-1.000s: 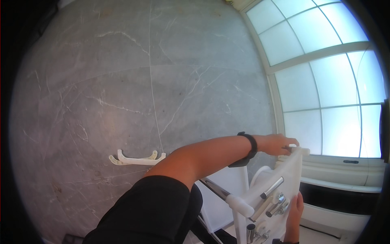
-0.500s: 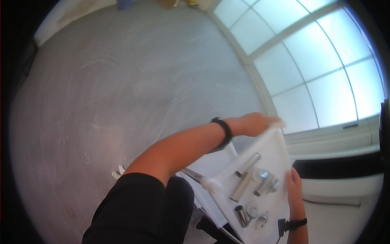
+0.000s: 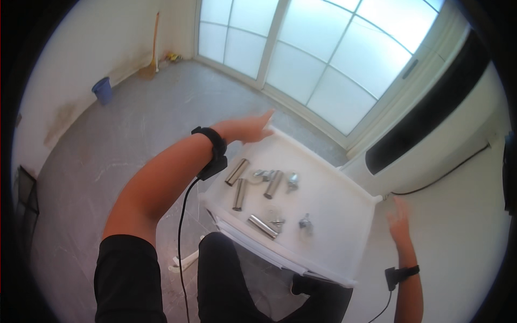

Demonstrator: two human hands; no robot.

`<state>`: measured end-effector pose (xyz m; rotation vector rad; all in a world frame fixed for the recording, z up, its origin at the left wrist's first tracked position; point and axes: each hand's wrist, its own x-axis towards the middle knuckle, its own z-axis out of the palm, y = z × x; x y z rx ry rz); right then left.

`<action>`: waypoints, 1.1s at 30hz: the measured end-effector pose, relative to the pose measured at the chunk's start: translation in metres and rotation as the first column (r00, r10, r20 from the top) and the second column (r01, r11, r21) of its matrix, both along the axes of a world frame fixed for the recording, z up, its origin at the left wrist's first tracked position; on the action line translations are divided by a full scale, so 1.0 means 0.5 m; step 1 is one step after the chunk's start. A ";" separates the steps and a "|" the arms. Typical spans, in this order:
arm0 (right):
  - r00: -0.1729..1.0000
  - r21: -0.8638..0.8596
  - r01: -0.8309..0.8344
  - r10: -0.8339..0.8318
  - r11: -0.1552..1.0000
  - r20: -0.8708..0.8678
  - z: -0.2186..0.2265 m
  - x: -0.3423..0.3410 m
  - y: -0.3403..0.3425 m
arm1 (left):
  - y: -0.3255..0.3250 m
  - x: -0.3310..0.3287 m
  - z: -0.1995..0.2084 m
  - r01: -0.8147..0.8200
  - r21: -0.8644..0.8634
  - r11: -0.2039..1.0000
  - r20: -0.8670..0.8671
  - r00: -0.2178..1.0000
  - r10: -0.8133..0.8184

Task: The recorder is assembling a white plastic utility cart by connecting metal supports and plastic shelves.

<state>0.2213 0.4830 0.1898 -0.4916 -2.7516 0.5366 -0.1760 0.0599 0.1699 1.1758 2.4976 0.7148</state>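
A white cart with a rimmed tray top (image 3: 328, 194) stands in front of my legs. My left hand (image 3: 250, 128) is closed round its far left corner, one digit sticking up. Off the right corner hangs my right hand (image 3: 398, 218), slightly blurred, fingers apart, holding nothing. On the tray lie several short shiny metal tubes, among them one tube (image 3: 263, 226) near the front and another tube (image 3: 273, 184) further back. Small silvery metal fittings lie among them, such as a fitting (image 3: 292, 181) and a fitting (image 3: 305, 221), with pale round pieces that are hard to make out.
Beyond the cart is a frosted glass door (image 3: 318, 59). A tall white unit with a black panel (image 3: 431, 102) and a dark cable (image 3: 447, 180) stand at the right. A blue bucket (image 3: 102, 90) and a broom (image 3: 155, 48) are by the far left wall.
The view has swung toward the right and up. The cart top now shows turned and more fully. My right hand has come off the tray's edge; my left hand stays at a corner.
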 end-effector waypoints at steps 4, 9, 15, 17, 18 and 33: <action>0.995 -0.208 -0.008 -0.013 0.978 -0.103 -0.016 0.009 -0.065 | 0.024 0.067 0.100 -0.068 -0.341 0.938 0.138 0.983 0.122; 0.981 -0.076 -0.124 0.111 0.989 -0.161 -0.019 -0.003 -0.075 | 0.045 0.101 0.133 -0.151 -0.395 0.906 0.155 0.961 0.228; 0.957 0.021 -0.097 0.099 0.995 -0.272 -0.049 -0.021 -0.074 | 0.053 0.107 0.116 -0.244 -0.378 0.893 0.108 0.947 0.304; 0.937 -0.044 -0.070 0.050 0.997 -0.346 -0.031 -0.016 -0.095 | 0.050 0.109 0.105 -0.245 -0.374 0.894 0.111 0.946 0.306; 0.934 -0.045 -0.058 0.038 0.997 -0.355 -0.033 -0.013 -0.086 | 0.054 0.107 0.102 -0.247 -0.374 0.894 0.074 0.953 0.294; 0.925 -0.601 -0.094 -0.154 0.794 -0.348 -0.075 0.275 -0.269 | -0.029 0.418 0.144 -0.145 -0.020 0.989 -0.287 0.949 0.133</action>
